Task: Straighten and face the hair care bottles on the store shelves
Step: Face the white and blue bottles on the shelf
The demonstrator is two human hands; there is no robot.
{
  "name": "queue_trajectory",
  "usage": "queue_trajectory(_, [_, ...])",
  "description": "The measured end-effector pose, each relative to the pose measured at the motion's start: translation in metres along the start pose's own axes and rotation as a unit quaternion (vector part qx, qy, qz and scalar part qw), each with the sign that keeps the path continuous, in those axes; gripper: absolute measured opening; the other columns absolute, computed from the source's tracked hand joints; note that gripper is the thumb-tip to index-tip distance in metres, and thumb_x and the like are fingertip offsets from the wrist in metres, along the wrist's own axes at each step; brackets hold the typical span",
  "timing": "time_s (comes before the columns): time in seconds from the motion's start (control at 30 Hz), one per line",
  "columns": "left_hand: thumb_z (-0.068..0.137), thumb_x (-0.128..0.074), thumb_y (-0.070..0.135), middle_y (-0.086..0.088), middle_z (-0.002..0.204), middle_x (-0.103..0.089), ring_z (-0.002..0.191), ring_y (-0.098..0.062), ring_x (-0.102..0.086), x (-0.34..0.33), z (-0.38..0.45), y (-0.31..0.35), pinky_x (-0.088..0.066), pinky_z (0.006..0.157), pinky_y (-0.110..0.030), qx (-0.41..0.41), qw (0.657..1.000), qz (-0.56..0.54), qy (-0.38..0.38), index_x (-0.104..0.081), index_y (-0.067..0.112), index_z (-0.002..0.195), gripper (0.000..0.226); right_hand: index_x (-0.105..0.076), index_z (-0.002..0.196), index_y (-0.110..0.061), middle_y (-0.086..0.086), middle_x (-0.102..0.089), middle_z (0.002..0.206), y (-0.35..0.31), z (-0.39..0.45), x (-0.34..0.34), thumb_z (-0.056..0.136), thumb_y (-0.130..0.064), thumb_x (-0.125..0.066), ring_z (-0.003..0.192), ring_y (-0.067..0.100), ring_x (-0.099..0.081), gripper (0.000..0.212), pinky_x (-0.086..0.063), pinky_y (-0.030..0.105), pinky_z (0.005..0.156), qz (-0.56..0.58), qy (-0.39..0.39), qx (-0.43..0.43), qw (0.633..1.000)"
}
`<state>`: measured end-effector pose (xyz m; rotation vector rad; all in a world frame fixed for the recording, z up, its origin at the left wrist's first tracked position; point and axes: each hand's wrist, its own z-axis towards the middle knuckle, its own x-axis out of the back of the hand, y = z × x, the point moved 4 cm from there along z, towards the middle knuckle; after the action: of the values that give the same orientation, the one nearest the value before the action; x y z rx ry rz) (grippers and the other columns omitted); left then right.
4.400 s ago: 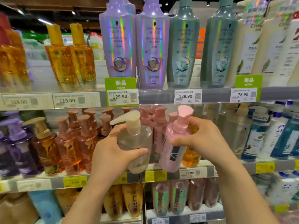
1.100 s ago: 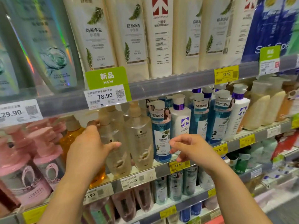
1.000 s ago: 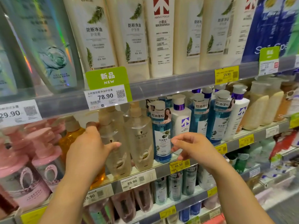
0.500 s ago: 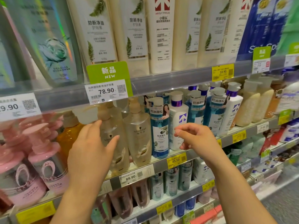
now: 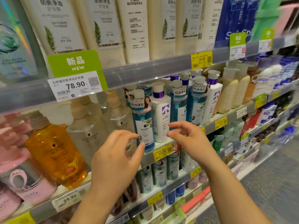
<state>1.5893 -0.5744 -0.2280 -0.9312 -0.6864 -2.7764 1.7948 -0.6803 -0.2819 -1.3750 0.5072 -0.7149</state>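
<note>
On the middle shelf (image 5: 208, 128) a blue pump bottle (image 5: 143, 122) with a white label stands upright, a white bottle (image 5: 162, 113) with a purple arrow to its right. My left hand (image 5: 116, 160) hovers just left of the blue bottle, fingers loosely spread, holding nothing. My right hand (image 5: 189, 139) hangs in front of the white bottle with fingers loosely curled, also empty. Left of the blue bottle stand two clear pump bottles (image 5: 90, 133), one partly hidden behind my left hand, and an amber bottle (image 5: 55, 152).
Pink pump bottles (image 5: 17, 172) fill the far left. More blue and white bottles (image 5: 197, 101) and cream ones (image 5: 231, 92) stand to the right. Tall cream bottles (image 5: 100, 25) line the upper shelf above a green price tag (image 5: 76, 75). Small bottles (image 5: 160, 173) sit below. The aisle floor (image 5: 273, 183) lies at right.
My left hand has let go of the clear pump bottle and moved right toward the blue bottle. My right hand rose slightly. The view shifted right along the shelf.
</note>
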Motion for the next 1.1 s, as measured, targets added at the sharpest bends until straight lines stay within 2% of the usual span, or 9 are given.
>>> queue_trajectory(0.27, [0.083, -0.068, 0.043, 0.017, 0.102, -0.06, 0.048, -0.004, -0.051, -0.032, 0.01, 0.019, -0.051, 0.053, -0.031, 0.033, 0.999, 0.023, -0.012, -0.069, 0.029, 0.098, 0.021, -0.073, 0.096, -0.043, -0.016, -0.074, 0.093, 0.002, 0.023, 0.021, 0.087, -0.032, -0.074, 0.054, 0.013, -0.068, 0.014, -0.058, 0.027, 0.061, -0.017, -0.051, 0.028, 0.998])
queue_trajectory(0.4, [0.083, -0.066, 0.045, 0.016, 0.116, -0.058, 0.047, -0.002, -0.05, -0.047, 0.028, 0.033, -0.049, 0.054, -0.026, 0.07, 0.995, 0.063, 0.014, -0.067, 0.028, 0.107, 0.029, -0.07, 0.102, -0.042, -0.02, -0.073, 0.1, -0.015, 0.046, 0.029, 0.09, -0.035, -0.072, 0.059, 0.01, -0.07, 0.015, -0.062, 0.039, 0.071, -0.058, -0.098, 0.079, 0.99])
queue_trajectory(0.53, [0.083, -0.066, 0.045, 0.01, 0.139, -0.051, 0.047, 0.002, -0.054, -0.061, 0.049, 0.045, -0.05, 0.056, -0.027, 0.103, 0.985, 0.118, 0.067, -0.061, 0.027, 0.12, 0.042, -0.053, 0.124, -0.055, -0.014, -0.072, 0.075, -0.027, 0.059, 0.033, 0.086, -0.05, -0.065, 0.072, 0.009, -0.073, 0.04, -0.06, 0.041, 0.075, -0.13, -0.159, 0.128, 0.97])
queue_trajectory(0.6, [0.083, -0.064, 0.048, 0.004, 0.145, -0.045, 0.057, -0.007, -0.063, -0.066, 0.058, 0.045, -0.053, 0.061, -0.033, 0.141, 0.975, 0.144, 0.093, -0.056, 0.026, 0.128, 0.051, -0.039, 0.141, -0.051, -0.019, -0.07, 0.105, -0.031, 0.063, 0.031, 0.087, -0.052, -0.063, 0.087, 0.004, -0.069, 0.059, -0.057, 0.043, 0.091, -0.171, -0.186, 0.164, 0.953])
queue_trajectory(0.67, [0.083, -0.062, 0.053, 0.001, 0.147, -0.04, 0.073, -0.019, -0.068, -0.071, 0.065, 0.044, -0.052, 0.063, -0.034, 0.181, 0.963, 0.172, 0.098, -0.047, 0.027, 0.135, 0.059, -0.024, 0.153, -0.043, -0.012, -0.048, 0.151, -0.036, 0.067, 0.025, 0.09, -0.054, -0.061, 0.081, -0.006, -0.063, 0.074, -0.05, 0.048, 0.102, -0.208, -0.215, 0.195, 0.934])
queue_trajectory(0.7, [0.084, -0.06, 0.055, 0.001, 0.145, -0.04, 0.078, -0.021, -0.068, -0.073, 0.068, 0.043, -0.05, 0.061, -0.033, 0.194, 0.957, 0.194, 0.094, -0.043, 0.027, 0.138, 0.063, -0.016, 0.155, -0.042, -0.011, -0.033, 0.161, -0.039, 0.07, 0.022, 0.091, -0.056, -0.059, 0.079, -0.007, -0.064, 0.079, -0.047, 0.049, 0.105, -0.228, -0.227, 0.205, 0.924])
queue_trajectory(0.77, [0.083, -0.06, 0.057, -0.001, 0.138, -0.044, 0.09, -0.025, -0.065, -0.078, 0.073, 0.042, -0.043, 0.059, -0.031, 0.214, 0.945, 0.233, 0.08, -0.037, 0.024, 0.141, 0.07, -0.007, 0.158, -0.037, -0.011, -0.014, 0.168, -0.045, 0.077, 0.016, 0.092, -0.057, -0.057, 0.097, -0.002, -0.066, 0.085, -0.043, 0.049, 0.109, -0.267, -0.238, 0.22, 0.908])
queue_trajectory(0.87, [0.085, -0.06, 0.058, -0.004, 0.125, -0.047, 0.092, -0.028, -0.061, -0.081, 0.078, 0.036, -0.042, 0.057, -0.032, 0.251, 0.931, 0.26, 0.046, -0.032, 0.022, 0.139, 0.071, -0.01, 0.157, -0.029, -0.003, -0.027, 0.16, -0.053, 0.085, 0.008, 0.093, -0.052, -0.059, 0.122, 0.021, -0.059, 0.084, -0.048, 0.048, 0.104, -0.285, -0.227, 0.242, 0.899])
queue_trajectory(1.1, [0.086, -0.055, 0.063, 0.003, 0.085, -0.044, 0.068, -0.019, -0.05, -0.079, 0.088, 0.029, -0.04, 0.047, -0.03, 0.257, 0.917, 0.304, -0.032, -0.026, 0.029, 0.095, 0.045, -0.034, 0.138, -0.009, 0.015, -0.062, 0.111, -0.067, 0.104, -0.006, 0.094, -0.033, -0.061, 0.095, 0.032, -0.063, 0.057, -0.055, 0.042, 0.073, -0.343, -0.19, 0.218, 0.894])
